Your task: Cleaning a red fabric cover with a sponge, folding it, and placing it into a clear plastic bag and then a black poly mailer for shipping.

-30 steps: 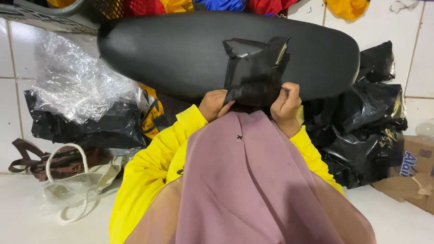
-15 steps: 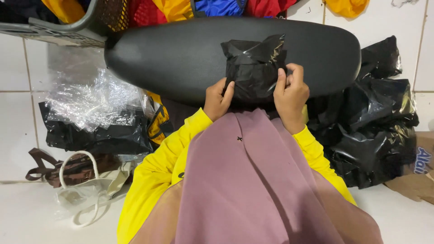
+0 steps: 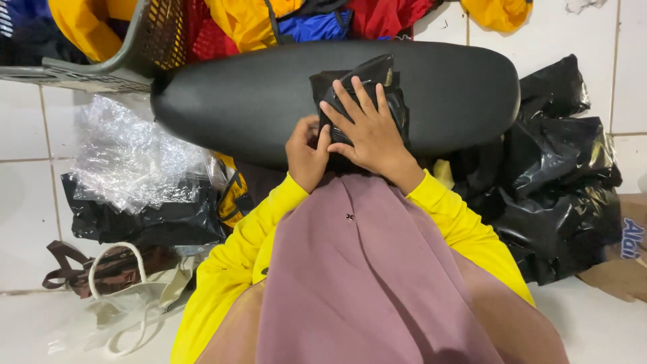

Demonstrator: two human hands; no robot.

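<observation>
Your right hand [image 3: 367, 128] lay flat, fingers spread, on top of the small black plastic-wrapped parcel [image 3: 364, 84] — a pressing hold, not a closed grip, likely to keep the slippery wrap from springing back up. Your left hand [image 3: 306, 155] was curled against the parcel's near left corner, fingers tucked in under your right hand's thumb; it seemed to pinch the wrap there, but I couldn't tell for sure since the fingertips were hidden.

The parcel sat on the black padded seat [image 3: 256, 94], about mid-length and toward your edge of it. That curved top served as your work surface, so the flat palm probably also kept the parcel from sliding off.

Room was tight. The seat's near edge ran right under your wrists, with the mauve cloth [image 3: 364, 283] of your lap and the yellow sleeves [image 3: 242, 249] just below it. Left of you — a clear bubble wrap bundle [image 3: 135, 152] on black bags, plus a grey basket [image 3: 101, 61] past the seat's left end. Right of you, a heap of black plastic bags [image 3: 566, 182] touched the seat's right end. Open seat surface remained on both sides of the parcel; bare white tiled floor [image 3: 27, 202] showed only at far left.
</observation>
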